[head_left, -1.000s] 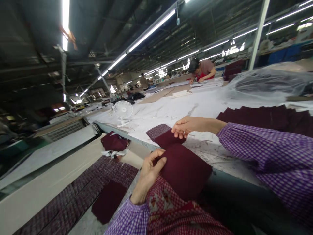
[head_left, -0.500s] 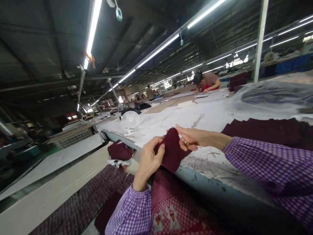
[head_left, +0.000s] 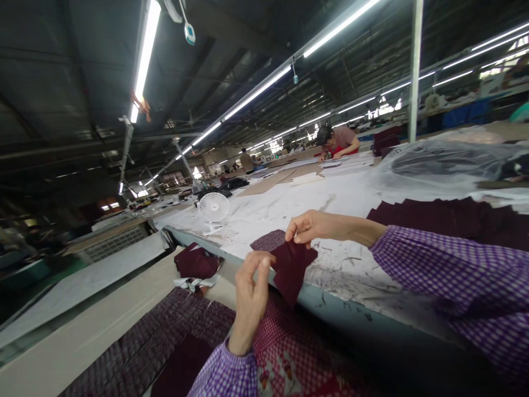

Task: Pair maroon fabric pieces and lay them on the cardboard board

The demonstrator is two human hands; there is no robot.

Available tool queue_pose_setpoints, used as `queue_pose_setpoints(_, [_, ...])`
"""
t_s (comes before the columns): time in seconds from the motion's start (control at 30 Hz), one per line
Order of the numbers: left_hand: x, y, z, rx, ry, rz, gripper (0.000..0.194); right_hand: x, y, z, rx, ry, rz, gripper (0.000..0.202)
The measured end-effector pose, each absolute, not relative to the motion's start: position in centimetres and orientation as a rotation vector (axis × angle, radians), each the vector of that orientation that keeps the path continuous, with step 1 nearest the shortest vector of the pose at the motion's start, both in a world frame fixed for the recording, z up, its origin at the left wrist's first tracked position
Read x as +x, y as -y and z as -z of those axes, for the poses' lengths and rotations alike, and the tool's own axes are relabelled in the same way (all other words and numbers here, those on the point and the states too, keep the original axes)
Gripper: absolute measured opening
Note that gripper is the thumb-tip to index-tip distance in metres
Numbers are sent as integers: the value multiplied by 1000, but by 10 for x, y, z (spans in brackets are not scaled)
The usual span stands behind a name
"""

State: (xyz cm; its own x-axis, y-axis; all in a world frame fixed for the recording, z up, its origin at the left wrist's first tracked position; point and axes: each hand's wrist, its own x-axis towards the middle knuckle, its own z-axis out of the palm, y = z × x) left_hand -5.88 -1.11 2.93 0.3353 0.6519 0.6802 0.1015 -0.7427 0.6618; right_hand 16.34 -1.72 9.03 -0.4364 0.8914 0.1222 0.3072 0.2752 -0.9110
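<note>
A small maroon fabric piece (head_left: 291, 270) hangs between my hands at the edge of the white-covered table (head_left: 351, 275). My right hand (head_left: 308, 227) pinches its upper edge between thumb and fingers. On its left side, my left hand (head_left: 254, 281) grips the edge with thumb and fingertips. Behind the maroon cloth, a speckled purple-grey fabric piece (head_left: 268, 240) shows, partly covered; I cannot tell whether it is joined to the maroon one. Below my left wrist lie overlapping rows of speckled fabric pieces (head_left: 157, 336) and a plain maroon piece (head_left: 182, 364).
A white fan (head_left: 213, 207) stands on the table. Overlapping maroon pieces (head_left: 446, 223) lie to the right, near clear plastic sheeting (head_left: 446, 160). A maroon bundle (head_left: 197, 261) rests at the left by the table edge. A co-worker (head_left: 341, 140) leans over the table farther back.
My right hand has moved from spread fingers beside the cloth to a pinch on its upper edge. The speckled piece has come into view behind the maroon one. The view has shifted slightly right.
</note>
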Motion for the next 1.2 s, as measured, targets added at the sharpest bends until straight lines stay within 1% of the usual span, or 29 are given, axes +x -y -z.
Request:
queue_pose_setpoints(0.07, [-54,2,-26,1687,-772,-1472,42,164,19,-96,-1031,1895,-1115,26])
queue_pose_setpoints(0.13, [-47,-2,-24,1337,-710,-1304,52,165,21,-99,-1019,1889,-1117,28])
queue_pose_setpoints(0.2, [-41,-1,-22,1081,-594,-1093,57,166,21,-99,-1023,1889,-1117,29])
queue_pose_setpoints(0.27, [-37,3,-21,932,-510,-1008,59,168,20,-98,-1047,1881,-1102,30])
queue_pose_setpoints(0.37, [-40,5,-19,872,-464,-1038,60,172,18,-97,-1111,1829,-1050,32])
queue_pose_setpoints(0.53, [-45,1,-14,1000,-556,-1064,51,175,16,-98,-1238,1721,-912,32])
queue_pose_setpoints(0.67, [-36,2,-9,1154,-608,-1169,42,174,14,-97,-1271,1690,-855,31])
queue_pose_setpoints(0.77, [-29,-4,-7,1116,-620,-1259,34,176,13,-96,-1265,1741,-839,31])
queue_pose_setpoints(0.87, [-26,-20,-10,1082,-595,-1274,32,182,18,-103,-1239,1901,-873,31])
queue_pose_setpoints(0.97, [-22,-36,-18,1225,-620,-1121,30,190,30,-117,-1182,2228,-1036,33])
queue_pose_setpoints(1.07, [-9,-47,-24,1560,-620,-816,23,200,38,-128,-1177,2420,-1235,40])
queue_pose_setpoints(1.13, [6,-51,-25,1872,-659,-642,12,208,35,-127,-1266,2386,-1172,40])
queue_pose_setpoints(1.2, [23,-54,-23,2114,-752,-569,7,218,26,-119,-1421,2308,-970,37])
